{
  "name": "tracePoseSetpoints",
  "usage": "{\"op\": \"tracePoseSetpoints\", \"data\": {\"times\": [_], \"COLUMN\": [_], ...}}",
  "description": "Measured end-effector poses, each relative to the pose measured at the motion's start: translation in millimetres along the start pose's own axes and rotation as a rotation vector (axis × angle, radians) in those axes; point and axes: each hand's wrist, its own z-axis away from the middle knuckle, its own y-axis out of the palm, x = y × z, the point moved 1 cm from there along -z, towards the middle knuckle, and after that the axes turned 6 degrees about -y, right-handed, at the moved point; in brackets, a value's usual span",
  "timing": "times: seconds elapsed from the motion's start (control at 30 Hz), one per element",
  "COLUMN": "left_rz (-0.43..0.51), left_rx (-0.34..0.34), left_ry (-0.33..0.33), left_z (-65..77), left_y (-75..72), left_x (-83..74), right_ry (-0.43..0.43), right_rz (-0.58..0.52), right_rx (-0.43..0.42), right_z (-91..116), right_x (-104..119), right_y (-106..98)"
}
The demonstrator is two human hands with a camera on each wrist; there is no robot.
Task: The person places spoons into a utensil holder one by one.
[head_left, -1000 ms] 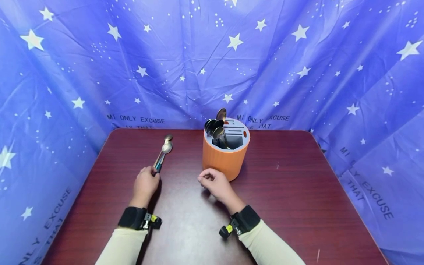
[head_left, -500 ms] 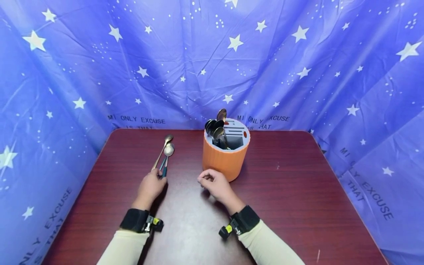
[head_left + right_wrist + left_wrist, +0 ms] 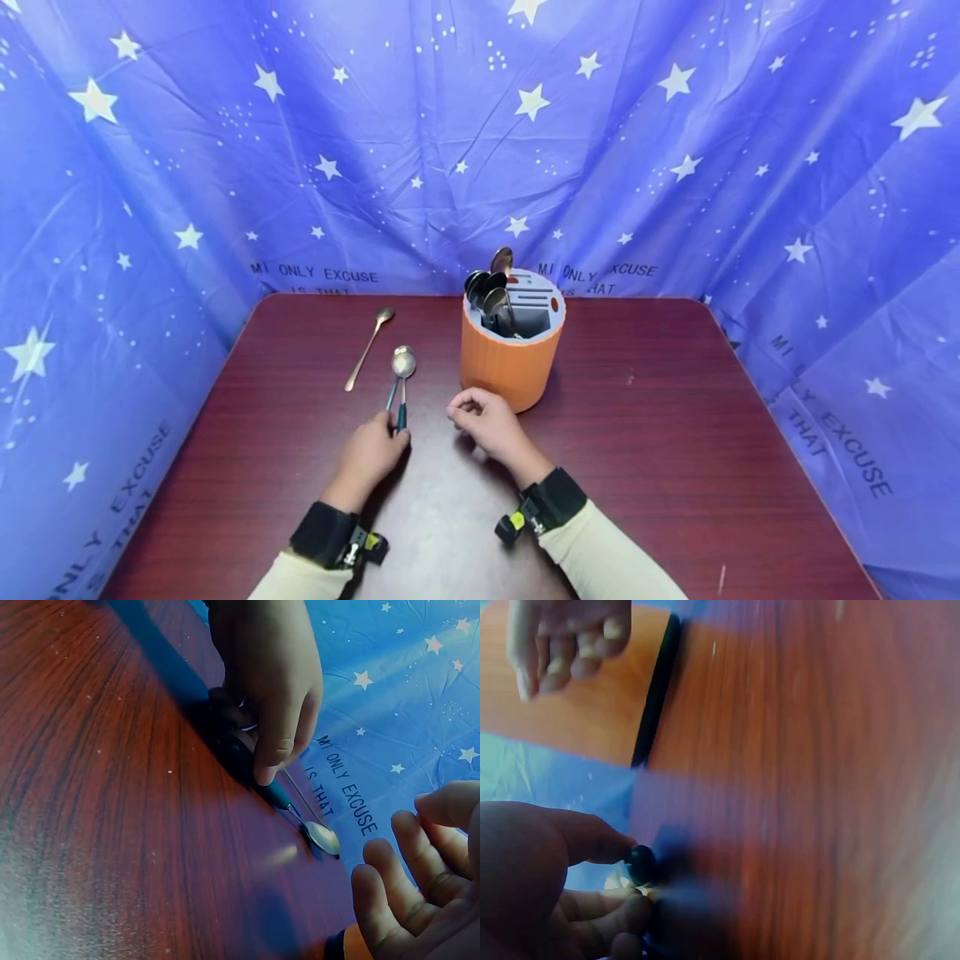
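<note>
My left hand (image 3: pixel 373 454) pinches two spoons (image 3: pixel 403 362) by their dark teal handles, low over the table. Their silver bowls overlap and point away from me; the right wrist view also shows this left hand (image 3: pixel 274 690) with thumb and fingers at the handle (image 3: pixel 270 787). A slim gold-coloured spoon (image 3: pixel 369 350) lies alone on the table, farther back and to the left. My right hand (image 3: pixel 491 425) is loosely curled with nothing in it, just in front of the orange utensil holder (image 3: pixel 510 371). Several dark and gold spoons (image 3: pixel 495 302) stand in its left part.
The dark red wooden table (image 3: pixel 637 467) has its back edge against a blue curtain (image 3: pixel 420 108) printed with stars. Grey slots (image 3: pixel 531 293) fill the back right of the holder's top.
My left hand has moved right and toward me with the two teal-handled spoons, away from the gold-coloured spoon, which stays on the table. The right hand has hardly moved.
</note>
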Motion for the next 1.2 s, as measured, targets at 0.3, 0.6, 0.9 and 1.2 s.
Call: {"op": "tracePoseSetpoints", "data": {"times": [0.3,0.6,0.9,1.2], "left_rz": [-0.085,-0.123,-0.158,-0.189], "left_rx": [0.110,0.161,0.191,0.150], "left_ry": [0.053,0.135,0.136,0.154], "left_z": [23.7,43.1,45.2,39.6], "left_y": [4.3,8.4,15.9,18.5], "left_x": [-19.2,-39.4,-45.6,-48.1], "right_ry": [0.024,0.073,0.101,0.125], "right_rz": [0.008,0.019,0.021,0.031], "right_rx": [0.013,0.026,0.025,0.042], "right_z": [4,7,9,10], "right_x": [-5,-13,-16,-15], "right_y": [3,5,3,0]}}
